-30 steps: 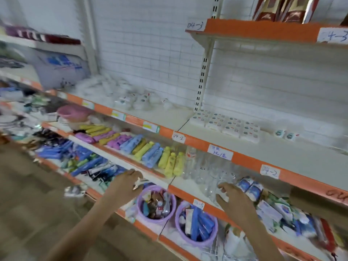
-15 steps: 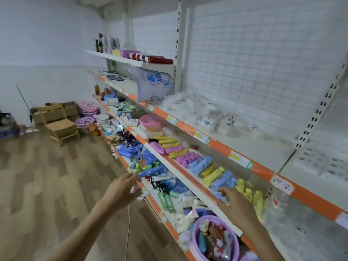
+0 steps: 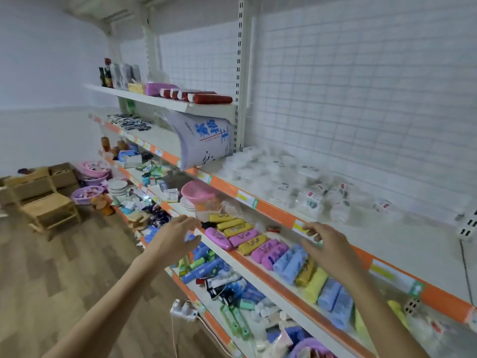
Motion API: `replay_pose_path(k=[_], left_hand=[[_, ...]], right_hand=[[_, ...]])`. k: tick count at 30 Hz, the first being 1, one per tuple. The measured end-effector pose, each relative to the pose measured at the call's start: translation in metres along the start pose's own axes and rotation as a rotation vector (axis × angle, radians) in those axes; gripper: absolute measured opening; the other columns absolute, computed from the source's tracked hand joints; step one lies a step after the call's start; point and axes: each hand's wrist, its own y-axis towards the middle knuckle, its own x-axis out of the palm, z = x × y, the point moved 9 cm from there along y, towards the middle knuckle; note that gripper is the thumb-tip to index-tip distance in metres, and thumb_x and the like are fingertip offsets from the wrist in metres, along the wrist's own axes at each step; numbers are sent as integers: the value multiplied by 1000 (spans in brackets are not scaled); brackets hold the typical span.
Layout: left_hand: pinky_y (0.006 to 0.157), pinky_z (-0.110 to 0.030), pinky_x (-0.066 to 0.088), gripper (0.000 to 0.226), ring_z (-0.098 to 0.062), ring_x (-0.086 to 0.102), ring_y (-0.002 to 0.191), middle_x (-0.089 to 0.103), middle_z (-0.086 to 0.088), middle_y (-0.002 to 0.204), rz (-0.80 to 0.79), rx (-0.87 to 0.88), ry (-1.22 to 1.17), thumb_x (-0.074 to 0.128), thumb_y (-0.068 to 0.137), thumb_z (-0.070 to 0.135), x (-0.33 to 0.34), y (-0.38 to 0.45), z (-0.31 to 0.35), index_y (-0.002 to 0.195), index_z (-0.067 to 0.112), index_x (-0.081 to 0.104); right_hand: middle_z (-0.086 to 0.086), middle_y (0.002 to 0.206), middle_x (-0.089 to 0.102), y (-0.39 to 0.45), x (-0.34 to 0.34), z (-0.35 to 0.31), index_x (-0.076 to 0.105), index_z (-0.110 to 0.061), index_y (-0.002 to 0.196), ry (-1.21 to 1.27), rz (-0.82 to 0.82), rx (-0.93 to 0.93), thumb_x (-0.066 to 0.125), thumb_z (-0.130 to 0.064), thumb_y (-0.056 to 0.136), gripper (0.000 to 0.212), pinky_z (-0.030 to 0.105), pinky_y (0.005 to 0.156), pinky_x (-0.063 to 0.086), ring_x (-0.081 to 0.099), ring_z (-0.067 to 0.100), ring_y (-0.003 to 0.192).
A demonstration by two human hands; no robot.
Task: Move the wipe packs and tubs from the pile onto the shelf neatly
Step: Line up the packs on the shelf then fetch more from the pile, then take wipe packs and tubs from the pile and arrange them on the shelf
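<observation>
Head view: L hand (image 3: pixel 175 239) & R hand (image 3: pixel 327 244) both loosely spread, empty, hovering near shelf (image 3: pixel 284 215) front edge w/ wipe pile (image 3: pixel 291 184)

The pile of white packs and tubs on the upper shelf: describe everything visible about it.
The pile of white packs and tubs is a loose, blurred heap of clear-wrapped white items, some bearing small red or blue labels, lying at mixed angles, several tipped over. It rests on the white shelf with the orange edge strip, against the wire-grid back panel, right of a leaning white bag with blue print. Neither the left hand nor the right hand touches it.
</observation>
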Motion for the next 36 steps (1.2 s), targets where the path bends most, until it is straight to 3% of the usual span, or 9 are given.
replay_pose_path(k=[4,8,12,16,22,27,30,33,36], left_hand=[[79,-28,46,27,-14,54,94,54,4,103,73,44,-79,58,88,24,-5,54,-9,114,18,58],[78,-28,44,27,-14,53,91,53,5,97,84,101,-104,59,87,25,1,118,-17,113,17,58],[86,-34,47,31,-19,56,99,59,0,106,58,103,-80,60,84,27,16,193,-41,113,17,59],[87,-29,43,37,-18,54,106,57,-2,117,-16,82,-19,60,87,25,33,263,-55,122,17,53],[98,-32,37,50,-22,44,122,40,-3,140,-145,84,69,59,88,28,67,343,-73,134,19,41],[106,-36,35,65,-21,39,125,32,-1,144,-236,159,23,67,82,28,98,393,-77,139,23,35],[110,-31,27,65,-19,32,132,26,0,148,-304,227,-49,67,83,21,115,418,-82,139,25,35],[108,-27,22,66,-15,21,138,19,2,152,-469,301,-141,67,83,22,137,433,-89,140,30,36],[95,-17,31,63,-15,34,128,33,1,140,-440,419,-210,71,79,27,146,445,-88,135,28,43]], right_hand=[[-8,96,60,47,-12,-8,61,-26,105,51,89,-23,63,-25,85,20,29,76,45,54,11,87],[-5,93,60,109,6,-17,62,-20,104,125,58,-93,63,-19,85,19,23,77,41,55,13,87],[-1,99,61,190,43,-23,61,-16,110,125,-23,-150,64,-20,85,25,22,82,42,56,14,92],[4,120,57,267,89,-33,54,-11,125,50,-166,-197,59,-24,89,39,22,92,39,52,16,112],[7,139,41,348,155,-25,41,-11,136,-137,-300,-155,58,-29,88,54,30,103,33,37,20,129],[10,136,40,379,189,-8,34,-15,138,-354,-392,-81,65,-49,79,75,40,98,38,33,28,127],[6,129,43,390,195,-4,37,-18,131,-393,-405,-66,71,-48,73,73,38,91,41,37,26,120],[2,121,41,397,192,1,43,-23,125,-286,-396,-4,77,-42,68,69,36,92,42,40,21,114],[-2,118,40,399,189,9,47,-27,124,-244,-335,67,79,-43,65,69,33,91,42,44,17,109]])
